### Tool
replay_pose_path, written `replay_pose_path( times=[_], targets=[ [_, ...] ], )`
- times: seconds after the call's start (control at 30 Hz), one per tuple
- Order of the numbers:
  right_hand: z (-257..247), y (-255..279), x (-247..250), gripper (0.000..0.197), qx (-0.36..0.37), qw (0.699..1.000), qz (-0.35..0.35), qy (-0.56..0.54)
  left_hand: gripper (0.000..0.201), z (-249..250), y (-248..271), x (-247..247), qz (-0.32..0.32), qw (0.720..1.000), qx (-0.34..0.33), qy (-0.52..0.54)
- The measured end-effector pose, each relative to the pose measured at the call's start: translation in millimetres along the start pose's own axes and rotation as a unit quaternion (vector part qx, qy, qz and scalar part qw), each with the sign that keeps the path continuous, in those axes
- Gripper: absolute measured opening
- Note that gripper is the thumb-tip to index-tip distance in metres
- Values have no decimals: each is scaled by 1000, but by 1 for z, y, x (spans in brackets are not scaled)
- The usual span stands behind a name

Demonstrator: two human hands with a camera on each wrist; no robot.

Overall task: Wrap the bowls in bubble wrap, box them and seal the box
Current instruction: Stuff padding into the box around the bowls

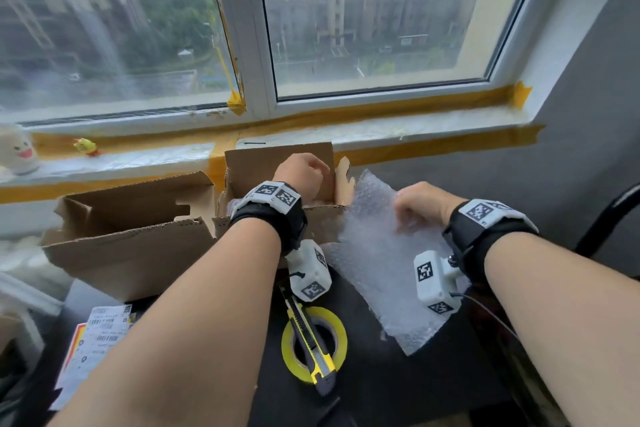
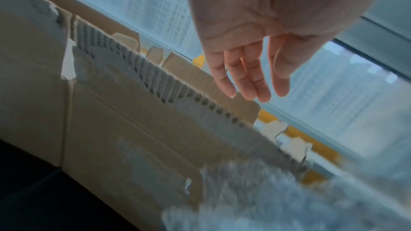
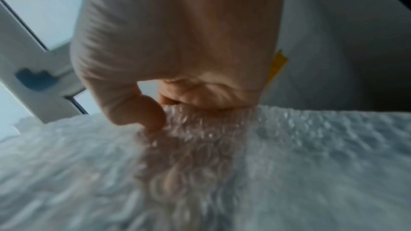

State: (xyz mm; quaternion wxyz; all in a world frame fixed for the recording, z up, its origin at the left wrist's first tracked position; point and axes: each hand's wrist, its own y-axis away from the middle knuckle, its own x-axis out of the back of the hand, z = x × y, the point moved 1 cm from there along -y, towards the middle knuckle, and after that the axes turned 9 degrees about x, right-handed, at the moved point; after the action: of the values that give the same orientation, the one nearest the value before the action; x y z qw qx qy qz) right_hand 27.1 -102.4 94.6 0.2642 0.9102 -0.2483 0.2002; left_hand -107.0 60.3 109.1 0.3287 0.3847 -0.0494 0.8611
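Note:
A small open cardboard box (image 1: 273, 158) stands near the windowsill. My left hand (image 1: 304, 172) hovers over its opening, and in the left wrist view its fingers (image 2: 251, 83) hang straight and hold nothing above the box's corrugated edge (image 2: 155, 83). Some bubble-wrapped filling (image 1: 237, 202) shows inside the box; no bare bowl is visible. To the right of the box my right hand (image 1: 414, 208) holds up a loose sheet of bubble wrap (image 1: 377, 263). In the right wrist view the thumb (image 3: 142, 111) and curled fingers pinch that bubble wrap (image 3: 300, 147).
A larger open cardboard box (image 1: 131, 222) sits to the left. Toward me on the dark table lie a yellow tape roll (image 1: 341, 329) with a yellow utility knife (image 1: 311, 343) across it, and printed labels (image 1: 97, 340) at the left. Small toys (image 1: 85, 146) stand on the windowsill.

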Motion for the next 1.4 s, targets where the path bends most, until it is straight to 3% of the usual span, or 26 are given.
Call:
replay_pose_path(
  times=[0.1, 0.17, 0.23, 0.33, 0.4, 0.43, 0.47, 0.57, 0.6, 0.63, 0.73, 0.83, 0.93, 1.03, 1.13, 1.2, 1.27, 1.33, 1.37, 1.4],
  targets=[
    [-32, 11, 13, 37, 57, 988, 10, -146, 30, 2, 5, 14, 8, 993, 24, 117],
    [-50, 15, 20, 36, 82, 971, 11, -224, 41, 3, 11, 27, -14, 975, 58, 216],
    [-65, 14, 24, 42, 106, 956, 20, -273, 64, 2, 18, 44, -61, 942, 99, 316],
    [-82, 13, 22, 50, 134, 948, 39, -285, 86, -11, 29, 64, -175, 857, 131, 466],
    [-88, 13, 17, 47, 141, 942, 52, -301, 115, -24, 32, 74, -217, 837, 118, 489],
    [-90, 13, 13, 42, 141, 936, 57, -319, 116, -29, 34, 79, -229, 841, 107, 479],
    [-93, 12, 9, 36, 140, 928, 64, -341, 104, -31, 37, 85, -230, 854, 99, 456],
    [-103, 7, -9, 22, 142, 914, 62, -375, 31, -39, 46, 97, -183, 904, 97, 375],
    [-107, 5, -15, 22, 146, 914, 50, -375, 13, -43, 46, 100, -159, 911, 100, 367],
    [-110, 4, -22, 22, 148, 918, 32, -366, 9, -48, 44, 104, -128, 917, 98, 364],
    [-120, 2, -46, 19, 146, 953, -21, -265, 18, -65, 37, 122, -31, 931, 93, 353],
    [-126, -2, -71, 19, 135, 970, -20, -203, 19, -86, 35, 142, -6, 939, 90, 333],
    [-130, -8, -90, 27, 131, 963, -16, -235, 22, -109, 34, 162, 6, 950, 78, 301],
    [-139, -9, -106, 31, 127, 948, -21, -292, 26, -127, 33, 179, 15, 939, 80, 334],
    [-154, -7, -121, 28, 124, 942, -9, -312, 12, -141, 33, 190, 23, 924, 108, 367],
    [-161, -12, -128, 27, 118, 945, 23, -305, 27, -150, 32, 199, 24, 895, 144, 422],
    [-166, -18, -133, 30, 127, 945, 45, -299, 43, -158, 30, 205, -36, 880, 156, 447],
    [-173, -19, -141, 13, 148, 956, 59, -248, 22, -157, 30, 210, -61, 910, 144, 385],
    [-175, -17, -145, 18, 160, 958, 54, -233, 14, -155, 30, 212, -61, 924, 130, 354],
    [-176, -18, -148, 39, 165, 958, 48, -228, 35, -158, 26, 212, -43, 938, 117, 324]
  ],
)
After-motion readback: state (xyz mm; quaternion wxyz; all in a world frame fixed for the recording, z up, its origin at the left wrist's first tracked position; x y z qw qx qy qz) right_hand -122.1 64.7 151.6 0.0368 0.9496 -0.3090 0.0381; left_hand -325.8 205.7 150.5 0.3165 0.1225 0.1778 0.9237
